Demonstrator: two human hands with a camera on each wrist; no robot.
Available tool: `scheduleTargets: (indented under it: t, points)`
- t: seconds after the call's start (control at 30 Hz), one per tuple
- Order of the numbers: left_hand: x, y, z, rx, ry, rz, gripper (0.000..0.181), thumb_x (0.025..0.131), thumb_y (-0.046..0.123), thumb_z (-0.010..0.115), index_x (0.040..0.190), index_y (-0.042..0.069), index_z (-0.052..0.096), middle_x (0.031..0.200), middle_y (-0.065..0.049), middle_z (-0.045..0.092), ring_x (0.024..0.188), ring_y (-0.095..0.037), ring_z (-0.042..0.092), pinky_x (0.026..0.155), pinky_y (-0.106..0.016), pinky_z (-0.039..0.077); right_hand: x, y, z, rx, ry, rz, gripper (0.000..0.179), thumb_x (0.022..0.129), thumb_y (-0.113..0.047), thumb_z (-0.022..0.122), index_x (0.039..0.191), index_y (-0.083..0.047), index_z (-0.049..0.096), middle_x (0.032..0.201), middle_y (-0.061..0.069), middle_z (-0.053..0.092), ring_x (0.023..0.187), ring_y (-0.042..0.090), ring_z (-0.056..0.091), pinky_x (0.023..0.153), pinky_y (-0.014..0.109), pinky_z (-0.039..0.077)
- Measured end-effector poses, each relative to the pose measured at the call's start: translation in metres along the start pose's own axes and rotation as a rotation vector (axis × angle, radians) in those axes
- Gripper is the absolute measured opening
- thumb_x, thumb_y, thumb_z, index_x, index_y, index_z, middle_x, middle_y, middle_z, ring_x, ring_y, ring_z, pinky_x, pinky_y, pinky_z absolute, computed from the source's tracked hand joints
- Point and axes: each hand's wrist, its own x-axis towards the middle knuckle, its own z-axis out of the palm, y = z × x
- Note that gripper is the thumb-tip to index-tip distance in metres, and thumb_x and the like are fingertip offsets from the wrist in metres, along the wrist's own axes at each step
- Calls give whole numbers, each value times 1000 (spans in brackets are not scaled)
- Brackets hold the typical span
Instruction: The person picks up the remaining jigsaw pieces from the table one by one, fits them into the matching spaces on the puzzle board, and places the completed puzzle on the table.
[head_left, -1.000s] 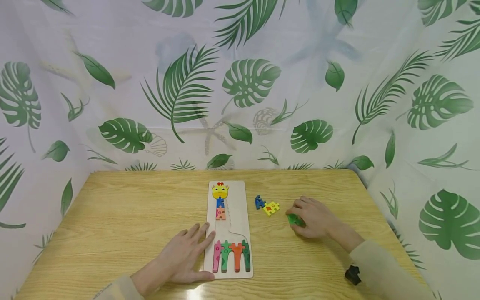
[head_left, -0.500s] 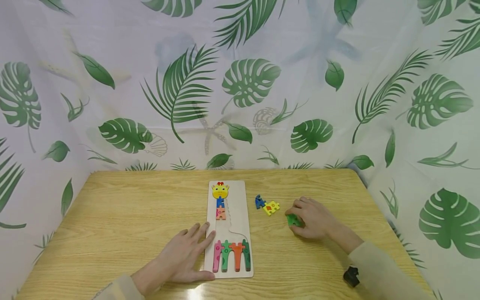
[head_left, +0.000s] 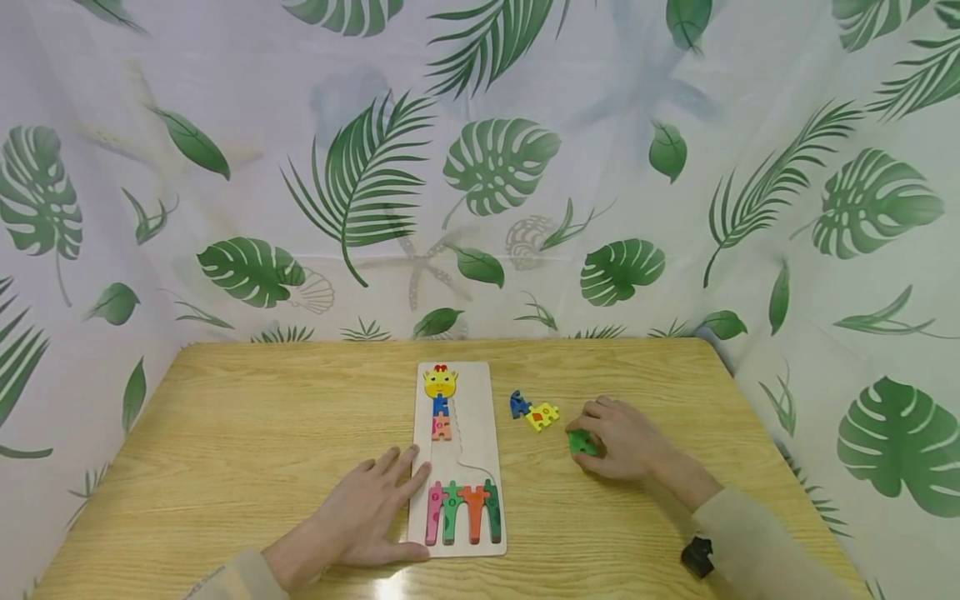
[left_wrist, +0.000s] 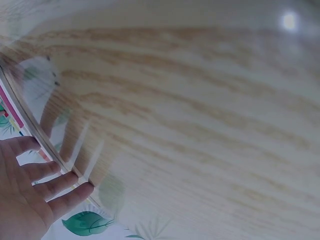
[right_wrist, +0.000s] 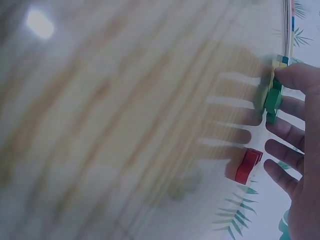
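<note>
While spread left fingers (head_left: 411,484) touch the board (head_left: 476,417), right fingers (right_wrist: 294,107) pinch a green piece (head_left: 581,442).

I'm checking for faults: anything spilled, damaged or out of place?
Nothing stands out as spilled or damaged. The dark blue jigsaw piece and yellow jigsaw piece lie loose beside the pale wooden board, ordinary with its middle unfilled.

One board (head_left: 472,425) — seven puzzle pieces (head_left: 440,384) on it, four more outside — one table (head_left: 262,417).

On the table (head_left: 262,408) lies a board (head_left: 476,417), its head piece (head_left: 439,384) far, leg pieces (head_left: 473,502) near; loose pieces (head_left: 543,417) lie right of it.
</note>
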Motion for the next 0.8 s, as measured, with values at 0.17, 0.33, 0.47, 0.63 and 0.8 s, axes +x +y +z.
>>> scheduleTargets:
  t: [0.17,0.33,0.47,0.63,0.8]
  points:
    - [0,0,0,8,6,3,109,87,94,40,163,16,40,169,-17,40,148,-40,51,111,-51,54,0,-1,1,5,6,-1,33,91,-44,78,117,-22,78,99,-8,67,90,10,57,76,32,51]
    - [0,1,0,15,9,3,109,87,94,40,163,16,40,169,-18,40,148,-40,51,111,-51,54,-1,-4,0,14,11,13,34,91,-44,77,116,-22,78,99,-8,67,92,10,59,77,33,53]
    - [0,1,0,20,15,6,109,87,94,40,163,16,41,169,-17,41,147,-40,52,110,-51,55,0,-8,-1,31,22,16,34,91,-44,79,116,-22,78,98,-8,66,91,9,57,77,32,52]
    - [-1,0,-1,22,19,7,109,87,94,40,163,16,42,169,-18,41,147,-40,52,109,-50,55,2,-12,-2,42,23,11,35,91,-45,79,117,-22,78,98,-9,65,88,6,53,74,29,48]
    - [0,0,-1,20,10,3,109,87,94,40,163,16,41,169,-17,41,147,-40,52,110,-50,55,4,-16,-1,52,38,8,36,91,-45,79,118,-22,78,99,-9,67,89,7,55,76,30,50]
